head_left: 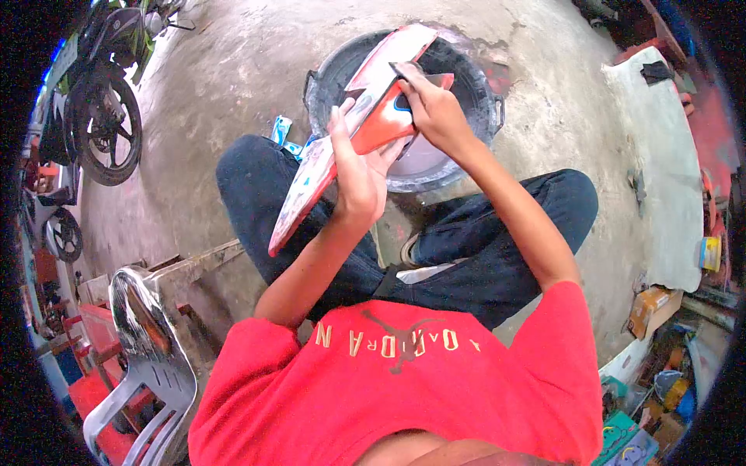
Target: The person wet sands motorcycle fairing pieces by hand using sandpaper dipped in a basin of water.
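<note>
A long, pointed panel in worn white and red-orange [311, 175] slants over my lap, its upper end above a black round tub [326, 85] with cloudy liquid. My left hand [361, 175] supports the panel from below near its middle, palm up, fingers partly hidden behind it. In my right hand [435, 113] a small dark flat piece [404, 72] is pinched against the panel's upper part. The tub stands on the floor just beyond my crossed legs.
A blue and white packet [281, 130] lies left of the tub. Motorcycle wheels [105, 124] stand at the upper left, a grey plastic chair [155, 357] at the lower left. On the right are a pale sheet [657, 171], a cardboard box [653, 311] and clutter.
</note>
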`<state>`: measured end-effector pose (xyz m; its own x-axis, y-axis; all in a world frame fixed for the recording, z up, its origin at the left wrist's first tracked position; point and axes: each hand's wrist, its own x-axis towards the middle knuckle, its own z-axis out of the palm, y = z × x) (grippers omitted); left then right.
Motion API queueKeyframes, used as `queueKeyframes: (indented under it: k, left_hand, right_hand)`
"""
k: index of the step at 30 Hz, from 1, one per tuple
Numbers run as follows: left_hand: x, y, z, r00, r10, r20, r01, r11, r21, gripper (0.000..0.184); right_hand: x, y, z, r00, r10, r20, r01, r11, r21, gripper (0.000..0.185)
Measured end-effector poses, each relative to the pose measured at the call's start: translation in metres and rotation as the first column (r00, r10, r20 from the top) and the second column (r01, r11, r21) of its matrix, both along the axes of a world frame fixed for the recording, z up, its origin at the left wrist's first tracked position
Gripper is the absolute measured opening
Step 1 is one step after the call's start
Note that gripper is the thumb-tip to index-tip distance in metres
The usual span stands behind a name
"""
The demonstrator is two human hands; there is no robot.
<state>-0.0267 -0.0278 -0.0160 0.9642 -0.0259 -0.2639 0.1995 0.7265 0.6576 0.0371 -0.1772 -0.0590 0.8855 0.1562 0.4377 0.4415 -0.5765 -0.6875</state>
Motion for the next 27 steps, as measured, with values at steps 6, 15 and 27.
queueKeyframes:
  k: [6, 15, 27]
  left_hand:
    - [0.012, 0.011, -0.040, 0.995, -0.011, 0.103, 0.009, 1.000, 0.020, 0.046]
    - [0.010, 0.007, -0.016, 0.999, 0.039, -0.001, -0.039, 0.999, -0.018, 0.053]
    - [0.012, 0.013, -0.018, 0.996, -0.019, 0.086, 0.024, 0.998, -0.053, 0.069]
  right_hand:
    - [-0.059, 0.040, 0.030, 0.931, 0.283, 0.229, -0.273, 0.959, -0.073, 0.048]
    - [-0.061, 0.034, 0.019, 0.980, 0.132, 0.149, -0.122, 0.990, -0.073, 0.040]
    - [-0.065, 0.040, 0.002, 0.985, 0.074, 0.157, -0.079, 0.997, 0.027, 0.038]
